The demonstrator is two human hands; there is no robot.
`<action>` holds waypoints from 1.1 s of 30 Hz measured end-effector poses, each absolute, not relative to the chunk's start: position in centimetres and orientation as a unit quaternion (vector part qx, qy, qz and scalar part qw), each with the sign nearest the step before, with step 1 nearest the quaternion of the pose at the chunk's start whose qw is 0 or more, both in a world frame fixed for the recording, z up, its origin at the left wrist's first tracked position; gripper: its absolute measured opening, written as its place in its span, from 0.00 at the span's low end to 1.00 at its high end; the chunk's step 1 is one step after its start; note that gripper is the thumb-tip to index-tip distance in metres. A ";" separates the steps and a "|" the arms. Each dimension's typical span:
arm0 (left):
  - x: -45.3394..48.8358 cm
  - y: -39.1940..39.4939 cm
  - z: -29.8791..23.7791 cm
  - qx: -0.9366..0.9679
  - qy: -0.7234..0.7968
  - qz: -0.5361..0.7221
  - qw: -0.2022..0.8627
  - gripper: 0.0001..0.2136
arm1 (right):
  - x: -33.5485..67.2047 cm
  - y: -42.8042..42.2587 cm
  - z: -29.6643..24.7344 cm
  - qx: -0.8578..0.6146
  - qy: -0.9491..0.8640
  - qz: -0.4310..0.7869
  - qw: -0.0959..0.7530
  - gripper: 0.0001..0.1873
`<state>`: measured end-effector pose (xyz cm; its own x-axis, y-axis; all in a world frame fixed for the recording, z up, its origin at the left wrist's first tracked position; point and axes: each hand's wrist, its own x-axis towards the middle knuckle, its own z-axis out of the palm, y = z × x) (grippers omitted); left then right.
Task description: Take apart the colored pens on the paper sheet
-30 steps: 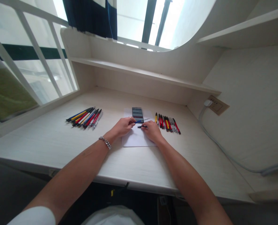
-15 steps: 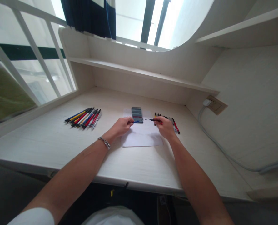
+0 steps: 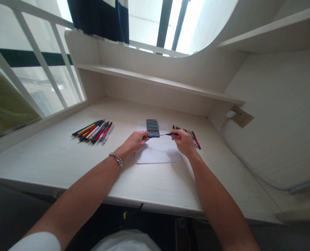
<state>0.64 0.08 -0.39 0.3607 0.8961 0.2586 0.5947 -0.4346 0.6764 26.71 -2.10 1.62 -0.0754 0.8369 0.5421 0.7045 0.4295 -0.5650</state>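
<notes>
1. On desk (image 3: pixel 40 164), L hand (image 3: pixel 135 142) is pinching blue pen (image 3: pixel 152 136) in narrow grip, just below phone's edge; bracelet (image 3: pixel 116 159) is circling L wrist.
2. R hand (image 3: pixel 185 142) is pinching black pen (image 3: pixel 171 134), also narrow; thin shaft (image 3: pixel 160 135) is spanning betw. both pens, can't tell if joined.
3. Phone (image 3: pixel 153 128) is lying on paper sheet (image 3: pixel 157 155), betw. and just ahead of hands.
4. Fanned pen bunch (image 3: pixel 93 132) is lying L, well apart from hands; 2nd bunch (image 3: pixel 195 140) is lying R, partly blocked by R hand.
5. Shelf (image 3: pixel 157 83) is running above desk; white plug (image 3: pixel 230 113) is sitting in wall socket (image 3: pixel 240 117), cable (image 3: pixel 238 160) trailing down R side.
</notes>
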 end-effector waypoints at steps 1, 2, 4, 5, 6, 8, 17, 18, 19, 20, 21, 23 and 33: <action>0.6 0.1 -0.4 0.788 0.472 0.312 0.243 0.11 | 26.7 -2.1 1.6 -0.527 -0.731 0.075 0.427 0.09; 0.6 0.1 -0.4 0.789 0.470 0.313 0.243 0.11 | 26.7 -2.2 1.6 -0.526 -0.733 0.071 0.425 0.09; 0.6 0.2 -0.5 0.791 0.467 0.313 0.242 0.11 | 26.6 -2.2 1.6 -0.527 -0.736 0.066 0.420 0.09; 0.6 0.2 -0.5 0.792 0.467 0.311 0.241 0.11 | 26.6 -2.2 1.6 -0.528 -0.737 0.064 0.417 0.09; 0.6 0.2 -0.5 0.793 0.467 0.309 0.240 0.11 | 26.6 -2.2 1.6 -0.529 -0.739 0.062 0.413 0.09; 0.6 0.2 -0.5 0.794 0.469 0.305 0.237 0.12 | 26.7 -2.2 1.6 -0.529 -0.741 0.060 0.408 0.09; 0.6 0.1 -0.3 0.789 0.478 0.298 0.244 0.12 | 26.7 -2.2 1.6 -0.531 -0.745 0.062 0.399 0.09; 0.6 0.1 -0.3 0.788 0.479 0.298 0.245 0.12 | 26.7 -2.3 1.6 -0.531 -0.746 0.063 0.398 0.09; 0.6 0.1 -0.3 0.788 0.480 0.299 0.245 0.12 | 26.7 -2.3 1.6 -0.531 -0.746 0.064 0.397 0.09; 0.6 0.1 -0.3 0.787 0.481 0.299 0.245 0.12 | 26.7 -2.3 1.7 -0.532 -0.746 0.065 0.395 0.09; 0.6 0.1 -0.3 0.787 0.481 0.300 0.244 0.12 | 26.7 -2.4 1.7 -0.532 -0.747 0.066 0.393 0.09; 0.6 0.1 -0.3 0.787 0.481 0.301 0.243 0.12 | 26.7 -2.4 1.8 -0.532 -0.748 0.068 0.392 0.09; 0.7 0.1 -0.7 0.797 0.471 0.299 0.230 0.12 | 26.6 -2.2 1.2 -0.522 -0.758 0.070 0.386 0.08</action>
<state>0.65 0.15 -0.65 0.3775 0.8889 0.2597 0.6132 -0.4501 0.6492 26.63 -2.18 1.22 -0.1578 0.8446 0.5116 0.7373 0.4454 -0.5080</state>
